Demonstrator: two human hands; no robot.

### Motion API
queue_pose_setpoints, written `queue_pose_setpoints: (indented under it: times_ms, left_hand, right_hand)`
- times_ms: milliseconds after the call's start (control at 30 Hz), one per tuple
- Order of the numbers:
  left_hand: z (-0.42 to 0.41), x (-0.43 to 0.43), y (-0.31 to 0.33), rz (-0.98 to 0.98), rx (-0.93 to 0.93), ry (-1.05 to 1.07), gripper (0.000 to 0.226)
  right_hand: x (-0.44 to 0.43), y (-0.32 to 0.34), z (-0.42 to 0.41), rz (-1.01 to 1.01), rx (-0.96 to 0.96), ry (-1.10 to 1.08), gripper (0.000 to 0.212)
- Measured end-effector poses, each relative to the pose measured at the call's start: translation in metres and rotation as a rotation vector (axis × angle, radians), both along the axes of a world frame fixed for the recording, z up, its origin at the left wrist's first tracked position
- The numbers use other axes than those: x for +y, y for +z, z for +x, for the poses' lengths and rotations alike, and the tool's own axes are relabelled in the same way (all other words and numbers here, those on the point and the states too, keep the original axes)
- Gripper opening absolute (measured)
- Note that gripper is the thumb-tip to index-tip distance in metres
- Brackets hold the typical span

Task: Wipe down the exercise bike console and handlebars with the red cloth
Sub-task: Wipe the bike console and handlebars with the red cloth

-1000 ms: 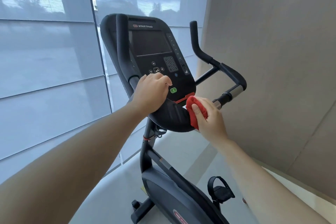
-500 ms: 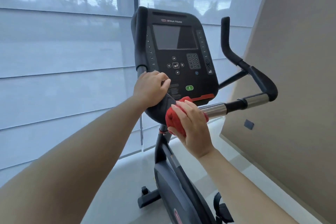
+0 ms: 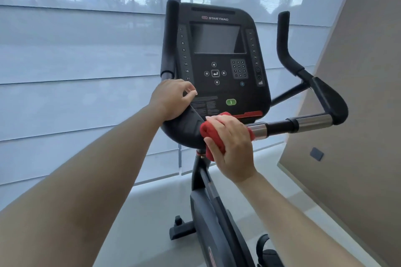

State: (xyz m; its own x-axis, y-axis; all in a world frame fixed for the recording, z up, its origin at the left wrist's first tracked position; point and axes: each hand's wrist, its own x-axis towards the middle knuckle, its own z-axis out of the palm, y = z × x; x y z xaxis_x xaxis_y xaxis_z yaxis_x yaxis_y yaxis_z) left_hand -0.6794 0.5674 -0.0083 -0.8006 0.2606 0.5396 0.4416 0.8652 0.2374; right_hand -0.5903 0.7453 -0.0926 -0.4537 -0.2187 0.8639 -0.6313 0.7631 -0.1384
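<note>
Two bare forearms reach in from the near edge toward a black exercise bike console [image 3: 217,60], which faces the viewer with a dark screen, a keypad, a green button and a red strip along its lower edge. The left grip [image 3: 173,98] is clenched over the black bend of the handlebars [image 3: 280,127] at the console's lower left corner, fingers curled and thumb tip close to the forefinger.

The right grip [image 3: 233,145] is grasping the red cloth [image 3: 207,132] and presses it against the spot where the right bar meets the console's near underside. The cloth is a bright, even red with a soft, towel-like nap, bunched into a thick wad. Most of it bulges out to the left of the fingers, a fold hangs below the palm, and a small edge shows at the right, touching the chrome sleeve of the bar.

Beyond that sleeve the bar runs right through a black section and a second chrome sleeve, then curves up into a black horn. The bike frame [image 3: 208,212] drops to a pale floor [image 3: 141,212]. Grey window blinds [image 3: 65,50] fill the far left, and a beige wall [image 3: 358,115] stands at the right.
</note>
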Motion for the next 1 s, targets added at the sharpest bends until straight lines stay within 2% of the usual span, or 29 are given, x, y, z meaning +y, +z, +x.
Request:
queue_pose_setpoints:
  times_ms: [167,300,400,567,800,1000]
  left_hand:
    - [0.002,0.001,0.0,-0.029,0.007,0.006,0.027]
    - [0.002,0.001,0.002,-0.009,0.003,0.008,0.025]
    - [0.002,0.002,0.003,-0.006,0.001,0.008,0.023]
    - [0.002,0.001,0.001,-0.012,0.006,0.008,0.025]
    - [0.0,0.0,0.002,-0.005,-0.002,-0.008,0.026]
    - [0.0,-0.002,0.0,0.008,0.022,-0.034,0.027]
  right_hand:
    - [0.029,0.004,-0.013,0.053,0.091,-0.038,0.042]
    - [0.036,0.008,-0.014,-0.032,0.042,-0.108,0.041]
    - [0.014,0.007,-0.008,-0.054,0.025,-0.056,0.038]
    - [0.017,0.009,-0.014,0.034,0.059,-0.008,0.037]
    - [0.027,0.019,-0.015,-0.051,0.01,-0.053,0.038]
    - [0.009,0.012,-0.012,0.055,0.035,-0.004,0.038]
